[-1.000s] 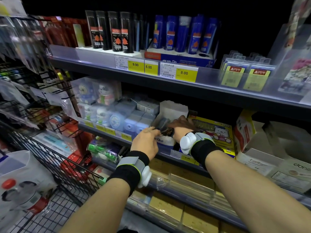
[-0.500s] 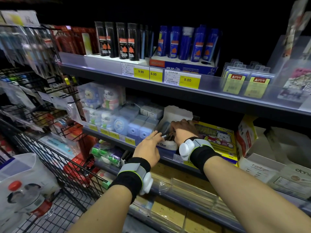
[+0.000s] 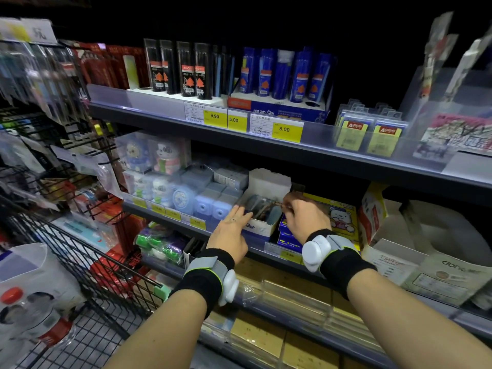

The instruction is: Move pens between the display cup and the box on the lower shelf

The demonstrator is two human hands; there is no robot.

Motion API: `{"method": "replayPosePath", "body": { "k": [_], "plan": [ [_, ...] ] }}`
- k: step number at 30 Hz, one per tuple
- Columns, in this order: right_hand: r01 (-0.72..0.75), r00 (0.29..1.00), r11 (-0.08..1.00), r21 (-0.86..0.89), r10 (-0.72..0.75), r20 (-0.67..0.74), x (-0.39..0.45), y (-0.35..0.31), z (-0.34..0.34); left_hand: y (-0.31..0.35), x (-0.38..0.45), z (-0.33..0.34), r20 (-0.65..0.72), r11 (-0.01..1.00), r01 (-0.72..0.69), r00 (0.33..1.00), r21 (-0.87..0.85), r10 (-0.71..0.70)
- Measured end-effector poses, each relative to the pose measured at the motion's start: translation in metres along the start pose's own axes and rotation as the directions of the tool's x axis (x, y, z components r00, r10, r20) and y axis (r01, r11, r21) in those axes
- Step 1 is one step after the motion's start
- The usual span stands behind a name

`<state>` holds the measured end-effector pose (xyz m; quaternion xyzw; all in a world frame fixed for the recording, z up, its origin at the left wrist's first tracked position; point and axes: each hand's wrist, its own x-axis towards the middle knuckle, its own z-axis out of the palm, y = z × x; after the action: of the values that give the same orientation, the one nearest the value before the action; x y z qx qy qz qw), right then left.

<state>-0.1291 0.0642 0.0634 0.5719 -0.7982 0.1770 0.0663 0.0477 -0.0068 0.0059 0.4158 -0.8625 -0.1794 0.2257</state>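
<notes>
box: white cardboard box (image 3: pixel 259 227), flap up at the back, "Glue" printed on the front, sitting at the lower shelf's front edge
pens: dark, slim pens (image 3: pixel 262 209) lying bunched inside the open box, blurred
display cup: can't pick one out
position: box between pale blue packs and blue cartons

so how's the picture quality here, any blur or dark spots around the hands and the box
Head view: the top is nearly black; the hanging packs at left are smeared with blur; shelf edges bow from the wide lens. The left hand, right hand and box are lit but soft, the box contents indistinct.
</notes>
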Motion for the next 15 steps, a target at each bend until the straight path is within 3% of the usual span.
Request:
{"method": "replayPosePath", "body": {
  "k": [4, 8, 15],
  "plan": [
    [-0.135, 0.99, 0.991, 0.012, 0.134, 0.032, -0.012, 0.012, -0.006, 0.009, 0.002, -0.009, -0.016, 0.998, 0.045, 0.999, 0.043, -0.044],
    [-0.266, 0.964, 0.925, 0.271, 0.254, 0.079, -0.02, 0.024, -0.01, 0.025, 0.014, -0.014, -0.061, 0.981, 0.102, 0.994, 0.167, -0.093],
    [-0.25, 0.968, 0.866, 0.434, 0.233, 0.092, -0.03, 0.035, -0.019, 0.04, 0.047, -0.015, -0.083, 0.943, 0.157, 0.987, 0.293, -0.138]
  ]
}}
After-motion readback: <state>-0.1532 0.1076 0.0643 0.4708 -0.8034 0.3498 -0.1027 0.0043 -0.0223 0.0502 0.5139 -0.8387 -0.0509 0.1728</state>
